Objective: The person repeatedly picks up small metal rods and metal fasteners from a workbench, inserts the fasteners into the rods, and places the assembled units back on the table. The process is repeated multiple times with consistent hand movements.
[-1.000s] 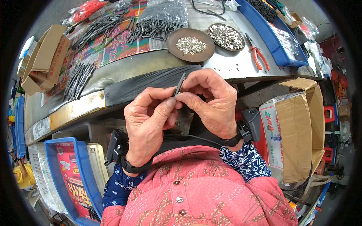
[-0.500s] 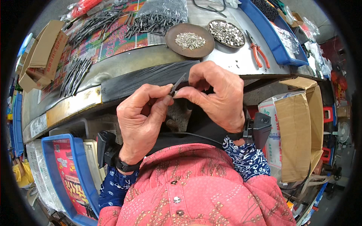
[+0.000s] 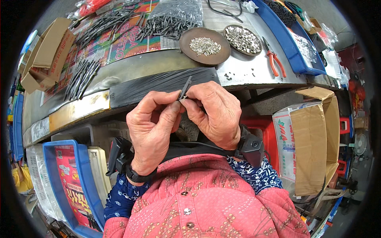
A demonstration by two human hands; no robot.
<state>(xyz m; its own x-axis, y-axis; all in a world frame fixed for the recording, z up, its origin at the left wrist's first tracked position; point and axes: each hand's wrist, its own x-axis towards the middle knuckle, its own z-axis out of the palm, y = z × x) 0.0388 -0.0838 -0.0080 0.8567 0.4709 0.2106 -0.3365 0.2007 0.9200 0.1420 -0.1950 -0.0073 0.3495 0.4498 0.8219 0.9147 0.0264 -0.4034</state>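
Observation:
My left hand (image 3: 151, 123) pinches a slim dark grey stick-like piece (image 3: 185, 86) between thumb and fingertips, its far end slanting up and away over the bench edge. Against the near end of that piece, my right hand (image 3: 217, 113) is closed in a pinch. A tiny pale bit shows at its fingertips, too small to name. Beyond the hands stands a brown round dish (image 3: 217, 58) with a heap of small metal pins. Close to its right is a smaller dark dish (image 3: 225, 35) of whitish and dark bits. Pliers (image 3: 274, 63) with red handles lie further right.
Dark slim sticks (image 3: 81, 79) lie on the bench's left, with more under a clear plastic bag (image 3: 174, 10). A black pad (image 3: 135, 89) covers the front edge. Blue trays (image 3: 88, 174) stand lower left and far right. A cardboard box (image 3: 313, 146) is at right.
My right hand has moved left and down, bringing its fingertips closer around the near end of the piece. My left hand keeps its pinch. The view has shifted slightly.

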